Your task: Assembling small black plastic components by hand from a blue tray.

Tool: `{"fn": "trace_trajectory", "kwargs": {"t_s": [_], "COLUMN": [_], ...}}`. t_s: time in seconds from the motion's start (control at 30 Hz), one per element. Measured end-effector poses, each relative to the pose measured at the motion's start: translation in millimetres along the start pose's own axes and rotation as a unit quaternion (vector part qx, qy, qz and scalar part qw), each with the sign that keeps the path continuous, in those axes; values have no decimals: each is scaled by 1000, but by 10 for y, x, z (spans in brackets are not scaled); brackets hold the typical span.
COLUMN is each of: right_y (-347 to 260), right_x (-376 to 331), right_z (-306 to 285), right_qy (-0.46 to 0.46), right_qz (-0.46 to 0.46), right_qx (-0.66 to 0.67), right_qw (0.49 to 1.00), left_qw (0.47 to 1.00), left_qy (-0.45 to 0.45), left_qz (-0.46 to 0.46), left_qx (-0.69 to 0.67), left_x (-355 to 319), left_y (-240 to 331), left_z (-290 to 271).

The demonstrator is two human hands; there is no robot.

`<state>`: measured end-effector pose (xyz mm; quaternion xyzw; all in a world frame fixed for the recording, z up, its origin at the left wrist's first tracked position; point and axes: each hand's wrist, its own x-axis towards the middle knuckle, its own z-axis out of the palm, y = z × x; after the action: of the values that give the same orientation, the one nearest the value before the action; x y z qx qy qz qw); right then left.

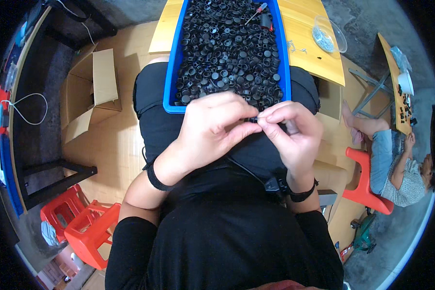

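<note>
Just past the near edge of a blue tray (171,77), my two hands meet over my lap. My left hand (215,125) pinches a small black plastic part (250,120) between thumb and fingers. From the other side, my right hand (292,130) has its thumb and forefinger closed at the end of the same part. The fingers cover most of it, so its exact shape is hidden. Heaped in the tray are many small round black plastic caps (217,53). A screwdriver (256,13) with a red and clear handle lies on the heap at the far right.
The tray rests on a yellow table (304,24) and my lap. A clear round tub (326,38) of small screws stands at the right. An open cardboard box (101,77) is on the left floor, red stools (89,227) behind it. Another person (401,179) sits at right.
</note>
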<state>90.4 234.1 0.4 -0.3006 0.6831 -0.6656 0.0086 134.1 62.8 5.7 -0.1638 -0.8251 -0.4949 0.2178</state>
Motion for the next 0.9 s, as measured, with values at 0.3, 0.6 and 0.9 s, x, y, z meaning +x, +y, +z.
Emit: {"fn": "trace_trajectory", "kwargs": {"t_s": [0.3, 0.6, 0.9], "right_y": [188, 228, 455], "right_x": [-149, 22, 527], "right_z": [7, 111, 117], "right_qy": [-89, -103, -76], "right_qz": [280, 292, 67], "right_qx": [254, 233, -352], "right_qw": [922, 922, 931], "left_qw": [997, 951, 872], "left_qy": [27, 66, 146], "left_qz": [-65, -196, -277], "left_qx": [-42, -232, -375], "left_x": [-379, -461, -460], "left_y": [-37, -151, -264], "left_z": [150, 36, -185]}}
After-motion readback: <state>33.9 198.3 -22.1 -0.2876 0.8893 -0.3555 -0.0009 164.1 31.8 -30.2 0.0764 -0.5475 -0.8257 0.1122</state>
